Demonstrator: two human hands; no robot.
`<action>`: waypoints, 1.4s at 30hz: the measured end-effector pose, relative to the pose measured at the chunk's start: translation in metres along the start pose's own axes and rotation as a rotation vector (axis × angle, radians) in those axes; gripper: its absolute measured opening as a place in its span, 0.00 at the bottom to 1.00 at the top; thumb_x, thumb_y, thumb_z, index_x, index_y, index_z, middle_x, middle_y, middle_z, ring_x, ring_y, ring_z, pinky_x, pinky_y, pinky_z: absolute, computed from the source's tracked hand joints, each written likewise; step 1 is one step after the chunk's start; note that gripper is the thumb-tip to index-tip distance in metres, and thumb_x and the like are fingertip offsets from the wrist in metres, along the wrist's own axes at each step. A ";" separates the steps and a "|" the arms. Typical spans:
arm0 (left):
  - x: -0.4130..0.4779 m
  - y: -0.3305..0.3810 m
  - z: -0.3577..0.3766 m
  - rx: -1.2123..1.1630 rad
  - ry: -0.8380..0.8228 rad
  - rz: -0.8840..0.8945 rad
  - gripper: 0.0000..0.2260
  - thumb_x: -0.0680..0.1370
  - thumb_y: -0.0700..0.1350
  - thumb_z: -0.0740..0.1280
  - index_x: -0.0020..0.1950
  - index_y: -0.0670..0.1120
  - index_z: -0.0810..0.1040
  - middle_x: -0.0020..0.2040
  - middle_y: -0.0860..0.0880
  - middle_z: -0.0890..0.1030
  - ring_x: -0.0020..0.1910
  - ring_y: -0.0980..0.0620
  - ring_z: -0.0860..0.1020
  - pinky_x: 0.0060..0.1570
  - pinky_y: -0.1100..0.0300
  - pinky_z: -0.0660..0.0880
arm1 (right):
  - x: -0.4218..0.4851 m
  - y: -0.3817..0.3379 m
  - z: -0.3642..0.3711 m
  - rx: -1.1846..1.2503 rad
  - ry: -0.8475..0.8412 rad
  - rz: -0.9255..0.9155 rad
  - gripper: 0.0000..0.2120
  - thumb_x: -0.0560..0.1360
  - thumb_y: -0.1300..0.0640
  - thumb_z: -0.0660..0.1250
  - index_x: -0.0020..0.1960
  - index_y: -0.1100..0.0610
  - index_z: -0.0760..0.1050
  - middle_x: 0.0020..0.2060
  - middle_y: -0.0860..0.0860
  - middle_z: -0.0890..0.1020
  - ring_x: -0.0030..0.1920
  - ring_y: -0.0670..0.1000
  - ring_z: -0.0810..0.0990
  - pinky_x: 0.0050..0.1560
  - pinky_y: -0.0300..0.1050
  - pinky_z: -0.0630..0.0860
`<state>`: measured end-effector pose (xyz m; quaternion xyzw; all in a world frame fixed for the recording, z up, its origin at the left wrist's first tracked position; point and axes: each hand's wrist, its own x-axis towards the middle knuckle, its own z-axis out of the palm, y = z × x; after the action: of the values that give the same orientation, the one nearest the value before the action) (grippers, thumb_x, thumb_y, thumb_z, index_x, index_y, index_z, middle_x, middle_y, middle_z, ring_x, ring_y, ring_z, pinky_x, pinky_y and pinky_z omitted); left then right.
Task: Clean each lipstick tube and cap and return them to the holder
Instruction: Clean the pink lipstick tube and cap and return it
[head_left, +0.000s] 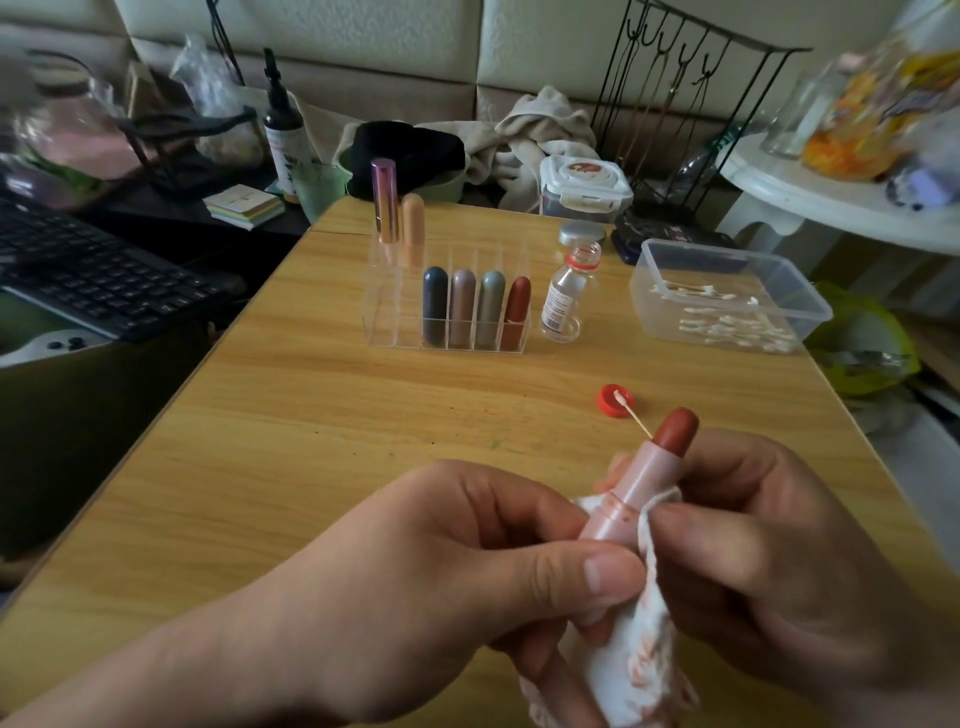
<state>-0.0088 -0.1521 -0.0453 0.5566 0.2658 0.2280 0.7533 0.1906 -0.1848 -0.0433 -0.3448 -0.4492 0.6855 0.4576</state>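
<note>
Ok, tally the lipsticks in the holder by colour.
Dark grey lipstick: 1
Mauve lipstick: 1
Grey-green lipstick: 1
Rust-red lipstick: 1
Metallic pink lipstick: 1
Peach lipstick: 1
Total in the holder: 6

I get soft, flat daylight here, rather dim, with muted colour. The brightest part is the right of the frame, where the white side table (810, 192) washes out. The left falls dark, and the keyboard (93, 270) shows little detail. A pale sheen lies on the wooden surface (322, 415) at mid-frame. The left hand (441, 582) and right hand (779, 561) throw only a faint, soft-edged shadow beneath them. The middle is sharpest, and the clear holder (384, 317) reads crisply. Both upper corners smear badly. The lipstick tube (623, 509) and white cloth (623, 675) at the bottom look slightly soft, and the right hand is softest. The surface's edges splay outward from lens distortion.
</note>
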 end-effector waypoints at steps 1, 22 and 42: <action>0.000 -0.001 0.000 -0.017 -0.011 -0.014 0.09 0.72 0.50 0.75 0.40 0.44 0.83 0.33 0.40 0.79 0.31 0.45 0.80 0.33 0.64 0.75 | 0.000 0.000 0.001 0.007 0.000 -0.003 0.12 0.64 0.58 0.80 0.41 0.64 0.82 0.29 0.60 0.80 0.21 0.58 0.74 0.24 0.42 0.71; -0.002 -0.007 0.008 -0.117 0.011 -0.020 0.14 0.78 0.45 0.71 0.52 0.34 0.81 0.44 0.39 0.84 0.41 0.45 0.83 0.46 0.53 0.80 | 0.000 -0.005 0.005 -0.289 0.083 -0.163 0.05 0.60 0.59 0.70 0.35 0.53 0.84 0.30 0.55 0.84 0.24 0.48 0.81 0.25 0.36 0.74; -0.012 -0.009 0.022 0.457 0.538 0.170 0.14 0.62 0.45 0.84 0.42 0.55 0.84 0.34 0.52 0.86 0.35 0.54 0.85 0.39 0.58 0.82 | -0.001 -0.002 0.011 -0.360 0.130 -0.255 0.03 0.62 0.62 0.71 0.36 0.59 0.81 0.30 0.55 0.84 0.24 0.51 0.81 0.23 0.40 0.75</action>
<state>-0.0027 -0.1784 -0.0472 0.6507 0.4515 0.3628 0.4910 0.1815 -0.1886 -0.0378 -0.4046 -0.5739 0.5073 0.4996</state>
